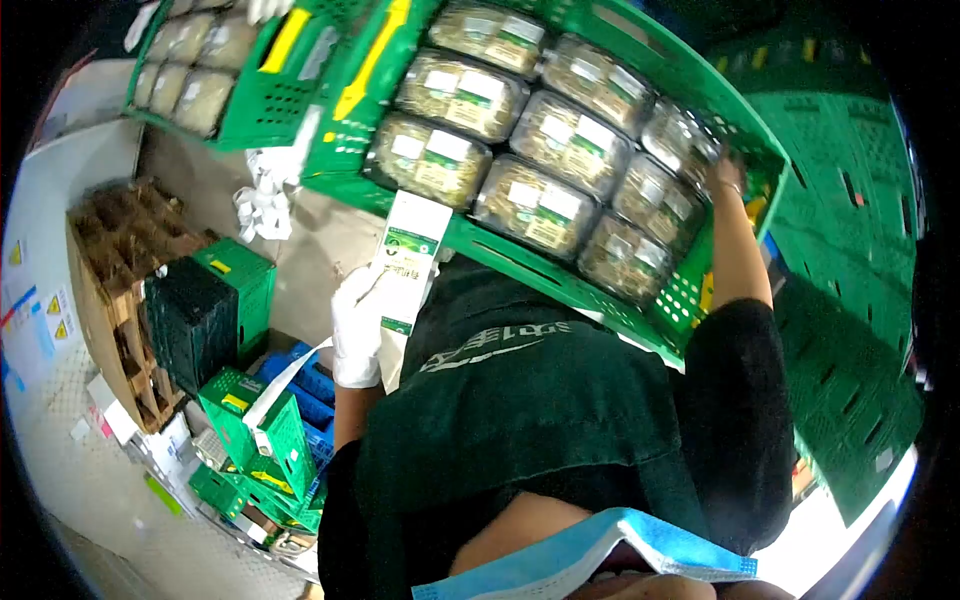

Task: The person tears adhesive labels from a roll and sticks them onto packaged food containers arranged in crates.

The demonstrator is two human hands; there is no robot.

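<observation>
My left hand [358, 325], in a white glove, grips a strip of white-and-green printed labels [410, 262] close to the crate's near side. Bare and dimly lit, my right hand [728, 172] reaches into the right end of a green crate [570, 285]. It is at the edge of a clear-lidded food pack [682, 142] with dark sides; its fingers are too dark and blurred to make out. Several similar packs sit in rows in the crate, such as a labelled pack [430, 160] at the left, with pale, stringy contents and white-and-green labels on top.
Another green crate [255, 115] with packs stands at the upper left, a gloved hand [268, 8] of another person above it. Tall green crates [830, 250] rise on the right. Wooden pallets [125, 270], stacked crates [235, 400] and crumpled white paper [263, 205] lie to the left.
</observation>
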